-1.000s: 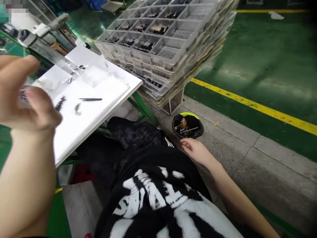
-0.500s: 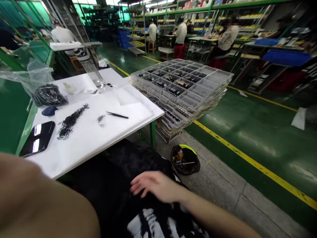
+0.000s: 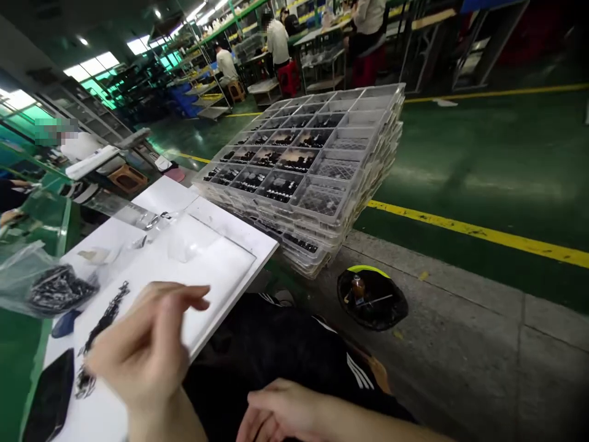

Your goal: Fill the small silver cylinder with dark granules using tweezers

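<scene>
My left hand (image 3: 142,344) hovers, blurred, over the white board (image 3: 221,264), fingers apart and nothing visible in them. Beneath it lie a loose strand of small black parts (image 3: 105,322) and a small clump of parts (image 3: 85,380). A plastic bag of black parts (image 3: 57,288) sits at the board's left edge, next to a dark blue pad (image 3: 64,323) and a black phone (image 3: 50,393). My right hand (image 3: 280,411) rests relaxed and empty on my black clothing (image 3: 276,350). The tweezers are hidden.
A tall stack of clear compartment trays (image 3: 299,166) holding dark parts stands beyond the board. A black bowl (image 3: 372,298) with a small bottle sits on the concrete floor. Green floor with a yellow line stretches right; co-workers sit at distant benches.
My left hand has come up over the board from the lower left, and my right hand has dropped onto my lap. The view has swung, while the board and trays stay put.
</scene>
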`<state>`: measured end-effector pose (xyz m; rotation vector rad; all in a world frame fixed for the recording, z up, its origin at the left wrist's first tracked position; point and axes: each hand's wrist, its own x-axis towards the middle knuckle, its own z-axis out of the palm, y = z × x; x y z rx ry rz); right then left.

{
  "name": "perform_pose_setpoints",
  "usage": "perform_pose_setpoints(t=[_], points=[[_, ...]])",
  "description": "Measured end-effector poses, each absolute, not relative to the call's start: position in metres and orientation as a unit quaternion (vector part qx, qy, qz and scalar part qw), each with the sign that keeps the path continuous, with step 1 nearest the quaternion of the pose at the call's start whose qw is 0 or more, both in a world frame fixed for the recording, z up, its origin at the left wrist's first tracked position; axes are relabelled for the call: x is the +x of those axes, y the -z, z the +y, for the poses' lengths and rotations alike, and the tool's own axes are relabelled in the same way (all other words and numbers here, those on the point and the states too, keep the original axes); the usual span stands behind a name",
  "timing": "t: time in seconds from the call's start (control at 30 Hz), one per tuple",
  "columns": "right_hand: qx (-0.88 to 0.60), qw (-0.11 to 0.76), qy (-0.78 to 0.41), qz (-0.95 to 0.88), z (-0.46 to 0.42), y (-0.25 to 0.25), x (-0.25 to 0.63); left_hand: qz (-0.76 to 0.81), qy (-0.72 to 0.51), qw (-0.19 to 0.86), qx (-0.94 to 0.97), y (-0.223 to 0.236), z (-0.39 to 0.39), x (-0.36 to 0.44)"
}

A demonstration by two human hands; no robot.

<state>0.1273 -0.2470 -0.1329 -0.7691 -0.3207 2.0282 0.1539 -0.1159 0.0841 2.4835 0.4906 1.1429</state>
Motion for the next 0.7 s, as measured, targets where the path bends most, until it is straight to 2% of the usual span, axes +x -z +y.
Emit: perform_pose_setpoints(t=[0.2,0.3,0.47,0.7], points=[[-0.239,0.529,-0.813,-0.042,-0.231,0.159,0.171,0.218,-0.199,0.068,0.953,-0.037,-0.082,0.233],[-0.204,0.545,-0.813,-0.002,-0.227,0.167,0.182,0.252,-0.133,0.031,0.958,-0.015,-0.064,0.258],[-0.156,0.548,-0.820,0.051,-0.225,0.176,0.194,0.293,-0.054,0.002,0.954,0.008,-0.071,0.277],[-0.107,0.543,-0.826,0.110,-0.213,0.189,0.196,0.265,-0.030,0.018,0.964,0.007,-0.090,0.265]])
